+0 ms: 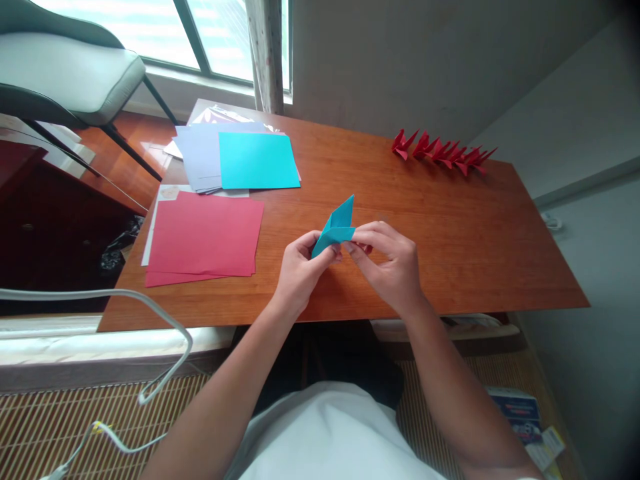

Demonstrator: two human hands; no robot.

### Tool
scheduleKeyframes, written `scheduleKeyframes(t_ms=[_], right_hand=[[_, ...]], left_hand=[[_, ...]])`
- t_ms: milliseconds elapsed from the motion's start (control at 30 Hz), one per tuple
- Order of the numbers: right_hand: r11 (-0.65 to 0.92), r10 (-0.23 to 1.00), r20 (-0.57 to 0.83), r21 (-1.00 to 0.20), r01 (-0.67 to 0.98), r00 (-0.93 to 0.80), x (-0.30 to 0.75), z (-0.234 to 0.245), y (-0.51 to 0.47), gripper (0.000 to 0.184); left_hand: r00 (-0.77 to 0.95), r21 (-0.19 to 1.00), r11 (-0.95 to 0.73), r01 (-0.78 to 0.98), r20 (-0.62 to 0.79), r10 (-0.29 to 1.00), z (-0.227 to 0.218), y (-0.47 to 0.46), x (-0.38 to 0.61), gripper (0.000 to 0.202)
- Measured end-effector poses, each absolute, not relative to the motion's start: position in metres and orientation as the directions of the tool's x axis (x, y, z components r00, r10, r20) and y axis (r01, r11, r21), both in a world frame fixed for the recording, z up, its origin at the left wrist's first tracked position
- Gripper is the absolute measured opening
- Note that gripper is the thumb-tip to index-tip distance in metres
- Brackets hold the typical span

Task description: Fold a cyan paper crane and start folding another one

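White cloth shirt point(330, 433) | my left fingers point(326, 257) and right fingers point(373, 238) pinch teal folded paper point(341, 219) above brown wooden worktop point(465, 260) | folding seems partway | red pointed paper figures point(445, 153) look finished, rectangular red sheets point(205, 233) unfolded

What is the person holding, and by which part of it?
A folded blue paper piece: the left grip holds its lower left end, and the right grip is at its right-hand tip; whether that one pinches is unclear.
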State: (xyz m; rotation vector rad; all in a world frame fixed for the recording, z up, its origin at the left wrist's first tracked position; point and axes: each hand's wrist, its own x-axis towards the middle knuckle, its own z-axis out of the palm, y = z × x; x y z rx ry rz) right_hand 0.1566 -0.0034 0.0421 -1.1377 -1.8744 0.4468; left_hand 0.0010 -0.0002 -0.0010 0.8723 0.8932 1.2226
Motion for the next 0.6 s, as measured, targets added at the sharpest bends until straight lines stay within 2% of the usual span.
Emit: scheduleKeyframes(t_ms=[233,467,600], right_hand=[[0.533,0.827,0.529,-0.631,0.565,-0.19,0.153,0.04,-0.007,0.011],[0.622,0.737,0.621,-0.47,0.627,-0.266,0.145,0.031,-0.018,0.023],[0.616,0.738,0.619,-0.457,0.642,-0.268,0.147,0.029,-0.016,0.025]], left_hand=[[0.111,0.897,0.144,-0.419,-0.107,0.988,0.0,-0.001,0.002,0.014],[0.06,0.879,0.11,-0.464,-0.093,0.994,-0.009,-0.001,0.0,0.017],[0.075,0.876,0.121,-0.467,-0.097,0.992,-0.009,-0.001,0.001,0.018]])
